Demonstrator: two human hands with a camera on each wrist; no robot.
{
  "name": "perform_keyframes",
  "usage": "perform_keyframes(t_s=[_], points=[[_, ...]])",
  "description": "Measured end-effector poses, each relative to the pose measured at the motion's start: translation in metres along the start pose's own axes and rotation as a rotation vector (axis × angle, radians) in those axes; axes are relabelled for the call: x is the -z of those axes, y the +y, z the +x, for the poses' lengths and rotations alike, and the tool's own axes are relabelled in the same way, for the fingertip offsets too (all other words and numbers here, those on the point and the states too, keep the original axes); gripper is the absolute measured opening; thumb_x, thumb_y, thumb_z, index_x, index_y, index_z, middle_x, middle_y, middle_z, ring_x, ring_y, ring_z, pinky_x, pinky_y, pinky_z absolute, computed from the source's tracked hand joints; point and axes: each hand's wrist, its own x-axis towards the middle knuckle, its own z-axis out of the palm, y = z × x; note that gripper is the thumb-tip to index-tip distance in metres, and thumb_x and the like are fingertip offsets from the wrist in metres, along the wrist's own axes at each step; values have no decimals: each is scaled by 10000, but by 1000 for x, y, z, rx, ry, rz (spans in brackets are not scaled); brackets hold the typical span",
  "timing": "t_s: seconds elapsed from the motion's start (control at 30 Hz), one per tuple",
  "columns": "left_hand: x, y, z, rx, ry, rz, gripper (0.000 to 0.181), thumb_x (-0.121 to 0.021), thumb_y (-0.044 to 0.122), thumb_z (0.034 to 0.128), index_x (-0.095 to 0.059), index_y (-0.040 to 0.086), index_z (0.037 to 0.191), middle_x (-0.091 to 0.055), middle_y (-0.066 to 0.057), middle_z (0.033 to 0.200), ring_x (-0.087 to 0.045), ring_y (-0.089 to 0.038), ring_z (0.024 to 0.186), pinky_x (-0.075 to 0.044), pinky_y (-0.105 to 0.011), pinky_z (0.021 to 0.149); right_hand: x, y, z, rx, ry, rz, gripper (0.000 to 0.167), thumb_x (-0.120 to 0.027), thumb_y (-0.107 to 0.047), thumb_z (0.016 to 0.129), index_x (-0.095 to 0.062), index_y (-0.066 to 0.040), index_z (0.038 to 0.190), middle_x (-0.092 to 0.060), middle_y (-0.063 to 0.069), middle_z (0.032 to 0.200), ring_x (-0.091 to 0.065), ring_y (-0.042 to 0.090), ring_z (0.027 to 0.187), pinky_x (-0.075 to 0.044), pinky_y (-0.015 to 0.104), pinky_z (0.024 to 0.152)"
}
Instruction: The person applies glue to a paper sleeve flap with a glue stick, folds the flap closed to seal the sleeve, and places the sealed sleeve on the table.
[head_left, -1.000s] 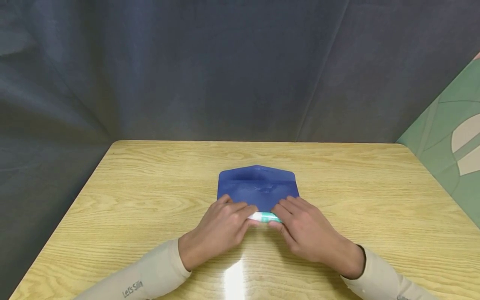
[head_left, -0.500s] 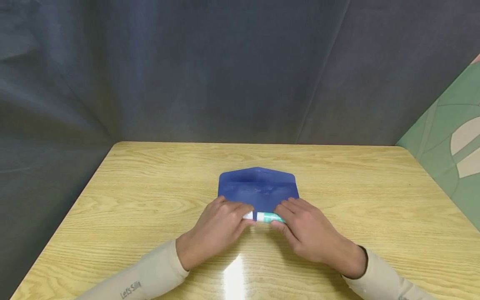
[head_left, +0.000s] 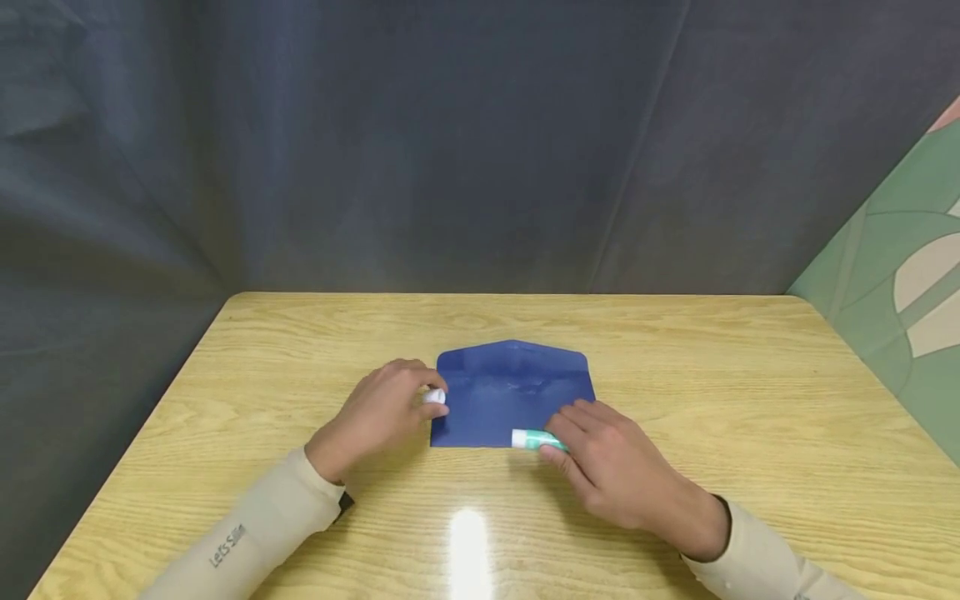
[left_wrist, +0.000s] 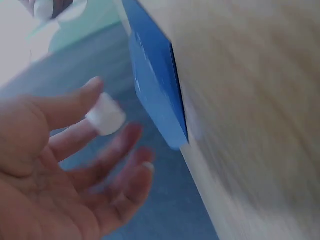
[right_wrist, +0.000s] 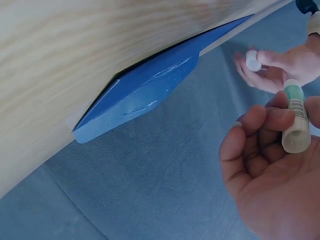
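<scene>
A blue envelope lies on the table with its flap opened toward the back. My left hand pinches a white cap between thumb and finger, just over the envelope's left edge; in the left wrist view the cap shows at the fingertips, the other fingers loosely spread. My right hand grips a glue stick with a green-and-white barrel, its uncapped white end pointing left above the envelope's front right edge. In the right wrist view the glue stick sits between thumb and fingers, with a barcode on its side.
The wooden table spreads around the envelope. A dark grey curtain hangs behind and to the left. On the right is a green patterned cloth. Light reflects off the table's front middle.
The cap has come off the glue stick, and my left hand has carried it left and slightly back, uncovering the envelope's left part. My right hand has stayed nearly still with the glue stick.
</scene>
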Motion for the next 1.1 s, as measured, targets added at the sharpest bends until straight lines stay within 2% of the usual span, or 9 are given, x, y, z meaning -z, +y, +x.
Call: perform_keyframes(t_s=[0.07,0.13,0.33,0.63,0.73,0.87,0.93,1.1], points=[[5,-9,2,34,-27,14,199,-780,258,868,-766,191,1055,-597,40,983,-519,-159,913,-457,-324,776,0,0,0,0,0,-3,149,-615,-270,952,-560,-168,858,-425,-117,740,-366,46,706,-374,217,657],[8,-17,4,62,-53,21,210,-775,243,874,-764,187,1076,-546,18,954,-495,-165,882,-438,-313,750,0,0,-1,3,3,-5,151,-611,-270,955,-559,-167,857,-426,-115,740,-368,48,705,-373,218,655],[13,-31,10,96,-65,78,203,-750,189,892,-755,163,1093,-649,-13,950,-581,-155,779,-465,-307,653,0,0,0,3,9,-4,160,-602,-274,962,-557,-170,850,-423,-116,736,-367,46,701,-371,217,648],[10,-41,9,70,-51,187,161,-711,92,891,-774,159,1023,-676,-63,984,-555,-165,707,-438,-315,576,0,-1,-1,2,-3,-11,242,-510,-335,1022,-554,-176,844,-424,-121,737,-368,44,704,-366,210,652],[10,-43,9,54,-43,207,145,-691,63,898,-769,184,907,-659,-59,935,-511,-159,694,-387,-306,554,0,-2,-1,4,-4,-10,242,-512,-335,1021,-554,-178,842,-425,-122,737,-367,42,703,-364,206,651],[10,-45,9,33,-35,221,269,-660,23,899,-660,206,702,-569,-53,815,-429,-164,664,-316,-307,535,0,-2,0,1,-10,-8,227,-531,-328,1012,-553,-184,838,-419,-126,734,-360,38,703,-358,200,650],[9,-45,9,29,-30,225,278,-662,15,888,-635,201,683,-536,-50,785,-420,-169,653,-313,-306,534,0,-2,0,-1,-12,-6,219,-540,-323,1007,-553,-185,838,-416,-128,734,-357,36,702,-356,198,649],[8,-45,9,29,-36,224,160,-710,43,866,-677,163,766,-573,-47,791,-475,-172,677,-376,-309,564,-1,-2,-1,-4,-14,-8,211,-547,-319,1002,-555,-185,838,-422,-124,736,-361,38,702,-361,203,649]])
